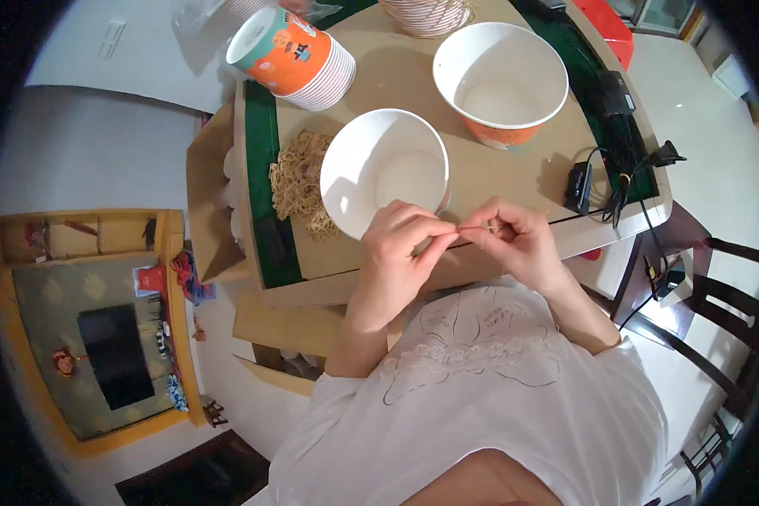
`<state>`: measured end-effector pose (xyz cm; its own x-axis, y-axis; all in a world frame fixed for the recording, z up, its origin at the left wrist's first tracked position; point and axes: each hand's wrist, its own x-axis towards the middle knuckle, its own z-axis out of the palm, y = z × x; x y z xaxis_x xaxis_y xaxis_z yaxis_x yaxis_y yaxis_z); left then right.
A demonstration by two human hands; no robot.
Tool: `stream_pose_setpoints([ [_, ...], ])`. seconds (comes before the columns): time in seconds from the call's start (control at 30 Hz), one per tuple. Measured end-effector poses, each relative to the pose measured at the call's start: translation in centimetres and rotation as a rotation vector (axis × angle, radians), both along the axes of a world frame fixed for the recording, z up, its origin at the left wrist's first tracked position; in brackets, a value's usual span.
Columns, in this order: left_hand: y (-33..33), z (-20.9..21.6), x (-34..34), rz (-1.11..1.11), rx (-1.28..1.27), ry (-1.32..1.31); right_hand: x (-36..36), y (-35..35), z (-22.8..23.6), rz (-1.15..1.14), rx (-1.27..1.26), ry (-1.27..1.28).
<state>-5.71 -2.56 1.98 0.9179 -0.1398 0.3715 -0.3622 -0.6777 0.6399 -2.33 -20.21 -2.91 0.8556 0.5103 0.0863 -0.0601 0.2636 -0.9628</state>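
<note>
My left hand [399, 255] and my right hand [517, 244] meet fingertip to fingertip just above the table's near edge. Both pinch; whatever lies between the fingertips is too small to make out. Right beyond my left hand stands a white paper tub [384, 173], its inside showing no contents. A second paper tub [499, 80], white inside with an orange outer wall, stands farther back to the right. Left of the nearer tub lies a tangled heap of thin tan loops [299, 181], which look like rubber bands.
A stack of nested orange-and-green paper tubs [291, 63] leans at the back left. Another striped stack [427, 15] with tan strands is at the far edge. Black adapters and cables [620, 181] lie along the right edge. Open cardboard boxes [215, 198] adjoin the table's left side.
</note>
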Motion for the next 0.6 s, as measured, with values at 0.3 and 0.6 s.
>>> stream_pose_setpoints([
  [0.3, -0.8, 0.9, 1.5, 0.156, -0.073, 0.006, 2.7, 0.9, -1.6, -0.160, 0.088, 0.255],
  [0.6, -1.2, 0.1, 1.9, -0.052, 0.121, -0.137, 2.5, 0.5, -1.8, 0.298, 0.409, 0.641],
])
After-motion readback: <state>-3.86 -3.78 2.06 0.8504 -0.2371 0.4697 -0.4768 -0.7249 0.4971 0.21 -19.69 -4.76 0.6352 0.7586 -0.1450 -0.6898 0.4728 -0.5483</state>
